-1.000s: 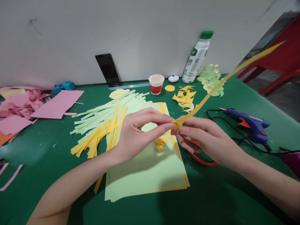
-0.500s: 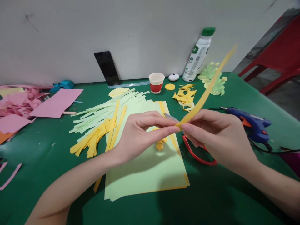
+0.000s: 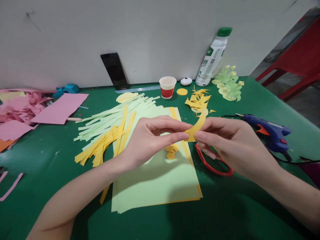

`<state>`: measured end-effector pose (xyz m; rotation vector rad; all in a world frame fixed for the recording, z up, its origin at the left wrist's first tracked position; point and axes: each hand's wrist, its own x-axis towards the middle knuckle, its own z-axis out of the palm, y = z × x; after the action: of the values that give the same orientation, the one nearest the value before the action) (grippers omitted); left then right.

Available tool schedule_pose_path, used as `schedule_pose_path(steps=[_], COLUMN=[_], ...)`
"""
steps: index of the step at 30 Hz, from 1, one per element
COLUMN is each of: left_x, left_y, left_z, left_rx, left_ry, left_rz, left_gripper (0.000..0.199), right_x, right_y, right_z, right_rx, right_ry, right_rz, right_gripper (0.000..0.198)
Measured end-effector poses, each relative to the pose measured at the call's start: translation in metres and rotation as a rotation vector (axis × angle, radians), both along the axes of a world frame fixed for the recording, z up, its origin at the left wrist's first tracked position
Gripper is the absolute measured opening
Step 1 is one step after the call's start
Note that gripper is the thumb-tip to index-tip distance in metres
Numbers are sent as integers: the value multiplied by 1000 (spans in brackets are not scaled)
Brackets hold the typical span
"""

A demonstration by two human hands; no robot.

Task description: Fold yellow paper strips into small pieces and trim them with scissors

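Observation:
Between both hands is a yellow paper strip (image 3: 199,124), bent upward in a curve above the paper stack. My left hand (image 3: 152,138) pinches its lower end between thumb and fingers. From the other side, my right hand (image 3: 232,143) pinches the same strip close by. Red-handled scissors (image 3: 212,170) lie on the table, partly hidden under my right hand. Below my hands, light green paper sheets (image 3: 160,186) carry several small folded yellow paper pieces (image 3: 171,154). Left of them lie yellow strips (image 3: 100,146) and light green strips (image 3: 100,120).
A blue glue gun (image 3: 268,131) with its cord lies at right. Along the wall stand a phone (image 3: 114,70), a red-and-white paper cup (image 3: 167,90) and a leaning bottle (image 3: 212,61). Yellow scraps (image 3: 198,101) lie behind my hands. Pink paper (image 3: 61,108) fills the far left.
The yellow strip's long free end has swung down; a short, broader curve now shows between the hands. Both hands stay nearly in place, still pinching it.

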<state>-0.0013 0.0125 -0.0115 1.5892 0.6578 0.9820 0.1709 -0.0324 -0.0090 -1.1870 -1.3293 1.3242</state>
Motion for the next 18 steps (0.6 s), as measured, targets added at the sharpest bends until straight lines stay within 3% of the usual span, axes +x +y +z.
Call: schedule_pose_path(steps=[5, 12, 18], left_x=[-2, 3, 2], left_y=[0, -4, -4], left_z=[-2, 2, 4], left_rx=[43, 34, 84], left_ry=[-34, 108, 102], left_rz=[4, 10, 25], left_gripper=[21, 3, 7], right_x=[2, 0, -2], right_y=[-1, -2, -3], right_z=[0, 0, 1], right_rx=[14, -6, 2], right_ry=[35, 71, 77], right_rz=[-20, -61, -55], right_gripper=[20, 21, 19])
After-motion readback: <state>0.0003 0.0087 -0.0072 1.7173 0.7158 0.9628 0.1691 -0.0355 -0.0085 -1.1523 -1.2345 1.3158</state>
